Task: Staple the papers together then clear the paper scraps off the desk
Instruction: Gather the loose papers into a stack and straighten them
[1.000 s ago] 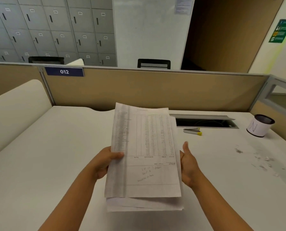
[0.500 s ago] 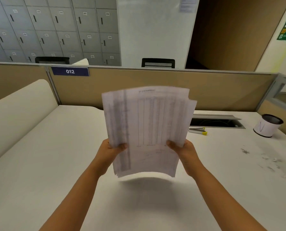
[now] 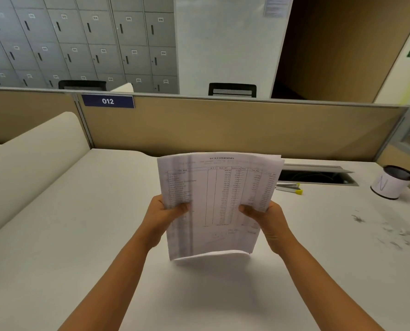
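The left hand (image 3: 162, 212) and right hand (image 3: 268, 218) were each clamped on a side of the papers (image 3: 217, 201), held upright above the desk (image 3: 79, 235); uneven edges risked a misaligned staple, the stapler (image 3: 290, 188) lying well apart.

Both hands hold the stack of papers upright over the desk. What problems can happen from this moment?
1. The papers look fanned at the top, so they may be stapled misaligned.
2. Left hand and right hand are full; reaching for the stapler could let sheets slip.
3. Scraps could scatter.
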{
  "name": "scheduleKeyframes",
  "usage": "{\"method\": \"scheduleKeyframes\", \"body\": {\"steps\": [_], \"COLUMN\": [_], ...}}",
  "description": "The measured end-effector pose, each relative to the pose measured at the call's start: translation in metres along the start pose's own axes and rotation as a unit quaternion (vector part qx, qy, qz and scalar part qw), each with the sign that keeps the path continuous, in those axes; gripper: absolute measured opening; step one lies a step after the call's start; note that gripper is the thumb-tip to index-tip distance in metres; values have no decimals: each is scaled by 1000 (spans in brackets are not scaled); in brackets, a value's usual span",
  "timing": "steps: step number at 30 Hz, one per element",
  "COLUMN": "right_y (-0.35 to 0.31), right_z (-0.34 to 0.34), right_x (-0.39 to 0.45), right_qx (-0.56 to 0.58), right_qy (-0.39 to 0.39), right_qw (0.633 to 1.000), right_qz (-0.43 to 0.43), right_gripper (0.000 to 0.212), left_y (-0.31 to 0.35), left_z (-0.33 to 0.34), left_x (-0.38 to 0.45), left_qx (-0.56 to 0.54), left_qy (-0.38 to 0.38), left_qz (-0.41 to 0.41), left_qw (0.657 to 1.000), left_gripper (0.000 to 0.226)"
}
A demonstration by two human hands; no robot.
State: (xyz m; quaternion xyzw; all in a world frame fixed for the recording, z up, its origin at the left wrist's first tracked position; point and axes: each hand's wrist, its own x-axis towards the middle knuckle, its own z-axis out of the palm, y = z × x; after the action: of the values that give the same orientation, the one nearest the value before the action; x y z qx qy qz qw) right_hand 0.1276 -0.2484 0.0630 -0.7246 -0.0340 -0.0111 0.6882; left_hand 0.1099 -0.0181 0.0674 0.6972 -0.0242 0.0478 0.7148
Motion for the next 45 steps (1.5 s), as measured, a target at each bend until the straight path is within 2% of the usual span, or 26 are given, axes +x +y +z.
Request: {"method": "scheduleKeyframes", "body": {"steps": [3, 7, 11, 16, 21, 26, 32, 35, 38, 42, 45], "right_y": [-4, 10, 15, 7, 21, 16, 34, 29, 28, 32, 39], "right_z": [-5, -6, -4, -6, -4, -7, -5, -8, -13, -29, -40], "right_x": [1, -2, 0, 3, 1, 4, 0, 3, 4, 1, -1], "right_qx": [13, 23, 21, 35, 28, 33, 1, -12, -25, -16, 39], "right_qy": [-29, -41, -30, -42, -42, -59, -40, -45, -19, 38, 64], "right_qw": [999, 999, 999, 998, 998, 997, 996, 996, 997, 996, 992], "right_qz": [-8, 17, 22, 9, 43, 26, 76, 72, 71, 74, 97], "right_gripper": [31, 34, 27, 32, 31, 26, 30, 34, 26, 19, 14], "left_y": [4, -13, -17, -11, -22, -18, -35, -29, -25, -29, -34], "left_z": [0, 1, 5, 6, 8, 7, 11, 14, 20, 24, 27], "left_x": [1, -4, -5, -4, -6, -3, -7, -5, -5, -4, -4], "left_qx": [-4, 3, 3, 2, 5, -5, -4, -7, -19, -83, -146], "left_qy": [-1, -12, 1, 19, 15, 27, 38, 58, 107, 180, 208], "left_qz": [13, -25, -25, 6, -34, -9, -57, -34, -22, -33, -51], "left_qw": [1000, 1000, 1000, 1000, 999, 1000, 998, 998, 994, 980, 966], "left_gripper": [30, 31, 23, 23, 23, 22, 21, 11, 7, 16, 25]}}
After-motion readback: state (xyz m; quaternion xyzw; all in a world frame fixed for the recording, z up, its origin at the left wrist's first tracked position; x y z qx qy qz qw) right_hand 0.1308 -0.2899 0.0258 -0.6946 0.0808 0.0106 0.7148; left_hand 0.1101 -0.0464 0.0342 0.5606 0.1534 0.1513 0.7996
